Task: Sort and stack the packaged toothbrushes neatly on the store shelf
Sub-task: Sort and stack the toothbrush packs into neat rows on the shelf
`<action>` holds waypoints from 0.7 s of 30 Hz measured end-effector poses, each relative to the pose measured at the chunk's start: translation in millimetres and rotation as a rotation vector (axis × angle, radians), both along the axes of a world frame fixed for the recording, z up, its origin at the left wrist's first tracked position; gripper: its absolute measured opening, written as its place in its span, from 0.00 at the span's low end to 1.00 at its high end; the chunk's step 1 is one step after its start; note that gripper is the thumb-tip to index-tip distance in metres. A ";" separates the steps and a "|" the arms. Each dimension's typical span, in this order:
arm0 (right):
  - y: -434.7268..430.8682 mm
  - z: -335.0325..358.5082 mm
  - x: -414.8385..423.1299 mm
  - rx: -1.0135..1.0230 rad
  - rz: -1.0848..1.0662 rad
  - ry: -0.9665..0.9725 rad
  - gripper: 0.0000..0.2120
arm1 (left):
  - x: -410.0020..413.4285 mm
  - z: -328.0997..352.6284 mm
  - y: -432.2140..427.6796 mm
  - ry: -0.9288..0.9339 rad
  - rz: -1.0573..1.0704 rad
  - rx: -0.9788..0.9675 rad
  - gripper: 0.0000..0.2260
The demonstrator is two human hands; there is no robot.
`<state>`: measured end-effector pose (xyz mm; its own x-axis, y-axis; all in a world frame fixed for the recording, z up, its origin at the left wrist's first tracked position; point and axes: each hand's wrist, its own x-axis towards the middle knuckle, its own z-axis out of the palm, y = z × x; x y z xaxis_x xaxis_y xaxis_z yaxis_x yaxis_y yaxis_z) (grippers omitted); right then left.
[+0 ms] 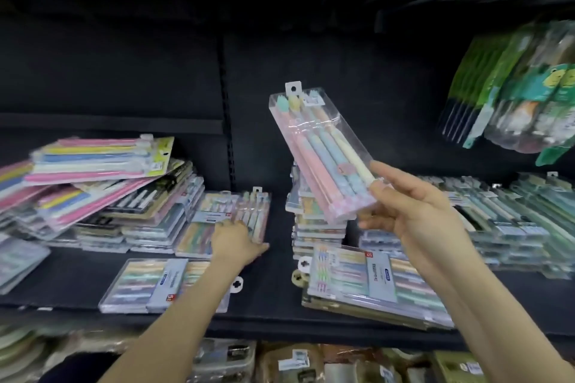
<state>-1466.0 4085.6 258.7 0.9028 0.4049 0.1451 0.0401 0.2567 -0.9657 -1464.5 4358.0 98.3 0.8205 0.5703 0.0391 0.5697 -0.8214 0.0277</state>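
My right hand (413, 211) holds up a clear pack of pastel toothbrushes (320, 149) by its lower end, tilted with its hang tab toward the back of the shelf. It hangs above a tall stack of packs (314, 230) in the shelf's middle. My left hand (236, 241) rests flat on a narrow clear pack (253, 214) lying at the right side of a low pile (202, 227). A flat pack with a blue label (155, 284) lies near the front edge. Another labelled pack (373, 283) tops a short pile at the front right.
A messy heap of pink, yellow and blue packs (93, 171) fills the left of the black shelf (267, 314). Rows of greenish packs (513, 221) cover the right side. Green packages (513, 87) hang at upper right. A lower shelf holds more goods (295, 361).
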 end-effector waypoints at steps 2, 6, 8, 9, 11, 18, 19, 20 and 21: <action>18.8 -2.5 -7.0 -0.002 0.008 0.023 0.15 | 0.7 -4.5 0.0 -0.015 -0.060 0.003 0.29; 60.5 -12.1 -21.0 -0.033 0.032 0.080 0.19 | -12.6 -7.7 0.8 -0.147 -0.255 -0.048 0.22; 80.8 -19.7 -27.0 -0.046 0.038 0.117 0.18 | -24.5 -1.5 5.5 -0.361 -0.284 -0.326 0.14; 91.1 -24.6 -29.9 -0.050 0.043 0.139 0.17 | -31.6 2.1 10.8 -0.488 -0.235 -0.480 0.11; 111.1 -36.7 -35.6 -0.068 0.046 0.193 0.16 | -47.1 10.9 27.1 -0.704 -0.033 -0.745 0.13; 164.3 -85.2 -42.1 -0.285 -0.032 0.242 0.22 | -72.3 43.4 48.2 -0.760 -0.003 -1.486 0.09; 166.1 -88.6 -41.1 -0.313 -0.032 0.240 0.22 | -68.9 45.3 47.6 -0.721 -0.019 -1.497 0.05; 165.9 -90.2 -39.6 -0.343 -0.028 0.230 0.21 | -63.6 45.5 47.5 -0.704 -0.017 -1.511 0.05; 164.3 -90.3 -38.0 -0.381 -0.015 0.203 0.20 | -56.9 45.2 47.2 -0.702 0.005 -1.539 0.09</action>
